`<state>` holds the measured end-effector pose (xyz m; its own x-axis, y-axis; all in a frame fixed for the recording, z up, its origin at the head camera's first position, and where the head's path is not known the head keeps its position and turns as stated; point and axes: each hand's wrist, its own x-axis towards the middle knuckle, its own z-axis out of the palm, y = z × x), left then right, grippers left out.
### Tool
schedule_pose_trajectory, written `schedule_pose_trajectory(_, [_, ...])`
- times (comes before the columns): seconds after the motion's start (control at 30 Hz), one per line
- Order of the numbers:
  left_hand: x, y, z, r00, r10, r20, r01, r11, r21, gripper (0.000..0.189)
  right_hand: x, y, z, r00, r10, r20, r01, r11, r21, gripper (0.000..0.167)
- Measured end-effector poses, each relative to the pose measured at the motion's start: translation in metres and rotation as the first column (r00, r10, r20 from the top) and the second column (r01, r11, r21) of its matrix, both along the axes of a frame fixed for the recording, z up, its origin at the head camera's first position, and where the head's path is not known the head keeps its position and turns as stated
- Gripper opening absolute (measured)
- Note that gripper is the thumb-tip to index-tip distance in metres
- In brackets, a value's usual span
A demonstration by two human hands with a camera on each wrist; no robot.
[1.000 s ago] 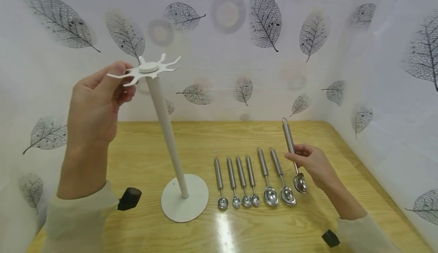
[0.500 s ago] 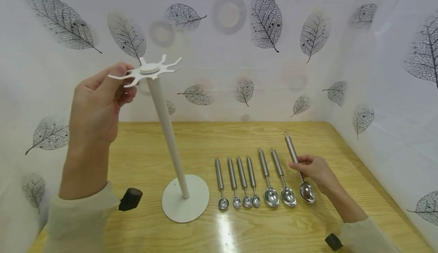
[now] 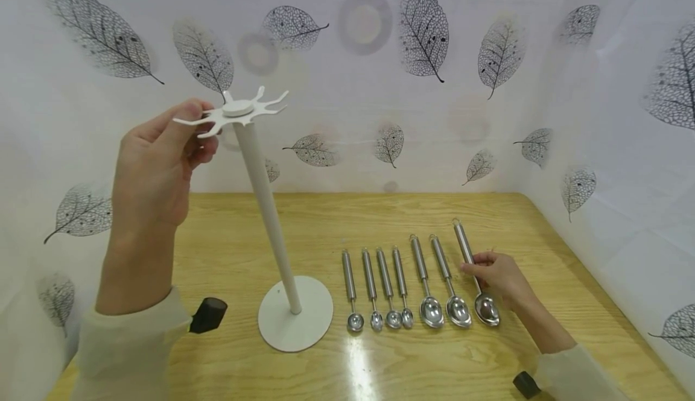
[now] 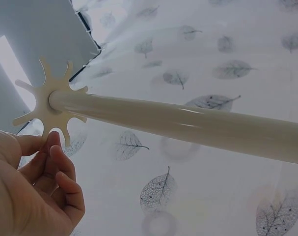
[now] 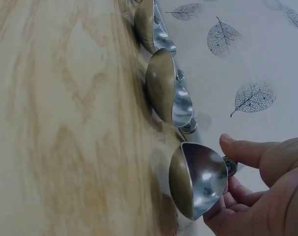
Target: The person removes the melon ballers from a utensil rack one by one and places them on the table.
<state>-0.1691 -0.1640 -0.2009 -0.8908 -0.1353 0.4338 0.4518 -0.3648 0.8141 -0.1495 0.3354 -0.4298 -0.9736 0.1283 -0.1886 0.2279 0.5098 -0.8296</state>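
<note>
My left hand (image 3: pixel 154 166) pinches an arm of the star-shaped top of a white stand (image 3: pixel 264 208), whose round base (image 3: pixel 282 328) rests on the table. In the left wrist view, thumb and fingertips meet at one hook of that top (image 4: pixel 49 105). My right hand (image 3: pixel 505 277) holds the handle of the rightmost steel scoop (image 3: pixel 487 310) between thumb and fingers. Its bowl (image 5: pixel 203 179) faces up in the right wrist view; whether it touches the table is hard to tell. Beside it lie two large scoops (image 3: pixel 458 311) (image 3: pixel 431 312).
Several smaller scoops (image 3: pixel 355 322) lie in a row between the stand and the large ones, handles pointing away. The wooden table (image 3: pixel 228 232) ends at a white leaf-print curtain (image 3: pixel 347 87) behind and at the sides.
My right hand has lowered the rightmost scoop toward the table, a little to the right, in line with the others. The left hand keeps its pinch on the stand's top.
</note>
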Motion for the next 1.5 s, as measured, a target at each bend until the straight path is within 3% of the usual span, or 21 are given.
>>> schedule_pose_trajectory(0.27, [0.0, 0.0, 0.001, 1.0, 0.003, 0.007, -0.003, 1.0, 0.003, 0.021, -0.002, 0.001, -0.006, 1.0, -0.016, 0.01, 0.016, 1.0, 0.002, 0.047])
schedule_pose_trajectory(0.6, [0.0, 0.0, 0.0, 1.0, 0.0, 0.002, 0.0, 1.0, 0.01, 0.022, -0.003, 0.001, -0.01, 1.0, 0.0, -0.018, 0.002, 0.993, 0.12, 0.055])
schedule_pose_trajectory(1.1, [0.0, -0.001, 0.0, 1.0, -0.013, -0.002, 0.013, 1.0, 0.009, 0.021, -0.004, -0.002, -0.011, 0.999, 0.053, -0.01, -0.049, 0.965, 0.259, 0.046])
schedule_pose_trajectory(1.5, [0.001, 0.0, 0.001, 1.0, -0.01, -0.008, 0.01, 1.0, 0.022, 0.021, -0.007, -0.004, -0.01, 0.996, 0.083, -0.032, -0.069, 0.949, 0.308, 0.043])
